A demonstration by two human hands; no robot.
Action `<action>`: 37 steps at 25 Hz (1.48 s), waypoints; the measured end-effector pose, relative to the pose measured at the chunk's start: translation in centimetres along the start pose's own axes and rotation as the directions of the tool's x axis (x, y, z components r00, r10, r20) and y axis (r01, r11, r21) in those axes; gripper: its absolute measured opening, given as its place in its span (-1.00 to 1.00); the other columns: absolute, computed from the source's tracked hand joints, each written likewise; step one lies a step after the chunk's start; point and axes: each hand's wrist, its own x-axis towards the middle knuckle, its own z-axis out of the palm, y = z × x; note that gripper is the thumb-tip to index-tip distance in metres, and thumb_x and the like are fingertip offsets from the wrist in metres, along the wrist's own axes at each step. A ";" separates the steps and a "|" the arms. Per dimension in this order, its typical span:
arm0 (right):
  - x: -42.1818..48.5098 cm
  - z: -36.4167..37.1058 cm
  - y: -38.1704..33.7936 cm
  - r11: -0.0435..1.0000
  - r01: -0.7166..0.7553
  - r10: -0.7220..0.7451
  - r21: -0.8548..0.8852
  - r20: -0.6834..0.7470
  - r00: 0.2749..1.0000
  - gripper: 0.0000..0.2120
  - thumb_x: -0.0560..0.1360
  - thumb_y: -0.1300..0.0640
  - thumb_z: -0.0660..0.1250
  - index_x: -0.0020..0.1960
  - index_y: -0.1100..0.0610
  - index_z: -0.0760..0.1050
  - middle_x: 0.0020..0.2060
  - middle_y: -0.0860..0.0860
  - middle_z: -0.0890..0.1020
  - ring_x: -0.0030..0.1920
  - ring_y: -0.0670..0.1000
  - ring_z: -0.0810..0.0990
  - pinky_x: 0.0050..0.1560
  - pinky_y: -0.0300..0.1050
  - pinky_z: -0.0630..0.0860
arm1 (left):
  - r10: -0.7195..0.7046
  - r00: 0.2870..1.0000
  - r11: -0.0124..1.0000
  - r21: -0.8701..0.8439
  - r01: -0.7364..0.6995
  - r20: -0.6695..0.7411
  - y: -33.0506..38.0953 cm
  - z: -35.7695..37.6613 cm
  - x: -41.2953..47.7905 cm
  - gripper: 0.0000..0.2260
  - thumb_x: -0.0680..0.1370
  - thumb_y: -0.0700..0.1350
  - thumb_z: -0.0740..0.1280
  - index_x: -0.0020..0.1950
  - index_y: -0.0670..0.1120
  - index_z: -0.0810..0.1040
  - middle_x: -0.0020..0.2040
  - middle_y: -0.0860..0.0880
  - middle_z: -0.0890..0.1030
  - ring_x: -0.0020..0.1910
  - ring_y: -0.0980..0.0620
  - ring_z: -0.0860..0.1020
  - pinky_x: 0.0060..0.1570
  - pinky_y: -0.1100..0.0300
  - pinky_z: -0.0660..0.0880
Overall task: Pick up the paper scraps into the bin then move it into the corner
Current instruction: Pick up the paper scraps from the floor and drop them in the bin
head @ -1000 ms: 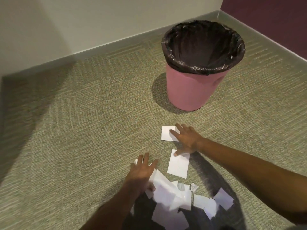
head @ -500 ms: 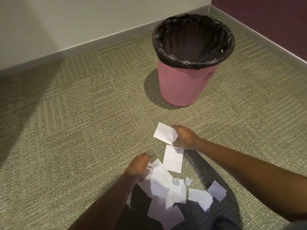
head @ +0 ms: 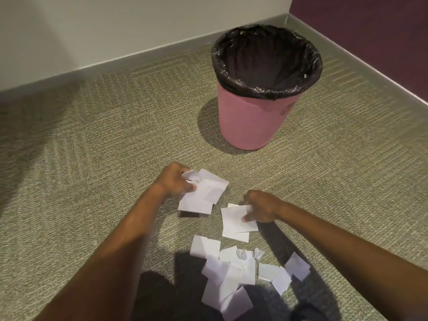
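Short of the corner (head: 287,18), a black-lined pink bin (head: 250,121) is stood upright; crumpled sheets (head: 206,193) are gripped by the left hand (head: 173,184), a flat sheet (head: 234,222) by the right hand (head: 261,207), paper scraps (head: 231,274) strewn nearby

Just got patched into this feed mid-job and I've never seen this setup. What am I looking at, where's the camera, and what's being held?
No machine here: a person works with two bare hands, and the single picture comes from a camera worn on their head, looking forward and down. The left hand grips a crumpled bunch of white paper scraps; the right hand pinches flat white paper scraps. More loose white scraps lie on the greenish carpet nearer the person. Beyond the hands a pink plastic bin with a black liner bag stands upright, short of the wall corner.
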 end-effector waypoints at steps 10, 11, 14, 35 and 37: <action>-1.3 4.5 -3.0 1.000 -0.007 0.008 0.003 -0.267 0.964 -0.39 0.46 0.12 0.47 0.41 0.10 0.25 0.20 0.13 0.49 0.12 0.13 0.50 0.11 0.03 0.53 | 0.149 0.984 0.987 -0.050 -0.155 -0.100 10.0 -8.1 -1.2 -0.62 0.38 -0.36 0.47 0.18 -0.29 0.55 0.10 -0.16 0.61 0.02 -0.10 0.58 -0.08 0.15 0.53; -1.1 4.3 -2.7 0.995 -0.027 0.054 0.099 -0.273 0.961 -0.46 0.46 0.18 0.46 0.35 0.10 0.30 0.14 0.12 0.55 0.05 0.11 0.55 0.02 0.01 0.57 | 0.152 0.980 0.983 -0.087 -0.164 -0.128 11.4 -9.1 -1.4 -0.59 0.38 -0.36 0.48 0.20 -0.29 0.53 0.07 -0.13 0.60 -0.02 -0.07 0.57 -0.12 0.20 0.52; -1.1 2.5 -1.6 0.949 -0.052 0.122 0.309 -0.211 0.970 -0.77 0.45 0.25 0.42 0.08 0.15 0.52 -0.11 0.02 0.63 -0.15 -0.01 0.58 -0.12 -0.05 0.58 | 0.170 0.950 0.956 -0.189 -0.224 -0.263 15.6 -11.8 -1.0 -0.61 0.37 -0.31 0.52 0.16 -0.23 0.54 -0.06 -0.04 0.59 -0.13 0.00 0.59 -0.27 0.25 0.55; -12.9 -21.3 -0.4 0.606 0.433 0.315 0.667 -0.701 0.640 -0.87 0.50 0.27 0.42 0.05 0.20 0.61 -0.04 0.14 0.69 -0.15 0.08 0.64 -0.22 -0.08 0.57 | 0.349 0.779 0.884 -0.094 -0.458 -0.521 23.0 -7.2 8.8 -0.81 0.43 -0.02 0.48 -0.17 -0.15 0.66 -0.22 -0.10 0.68 -0.26 -0.01 0.64 -0.16 0.02 0.62; -12.2 -23.3 -0.4 0.637 0.453 0.352 0.624 -0.758 0.549 -0.91 0.49 0.26 0.43 -0.01 0.21 0.61 -0.08 0.20 0.68 -0.20 0.08 0.64 -0.26 -0.03 0.58 | 0.309 0.720 0.879 -0.102 -0.465 -0.622 20.7 -7.0 8.0 -0.83 0.45 -0.05 0.43 -0.23 -0.15 0.65 -0.28 -0.07 0.67 -0.31 0.05 0.61 -0.19 0.07 0.58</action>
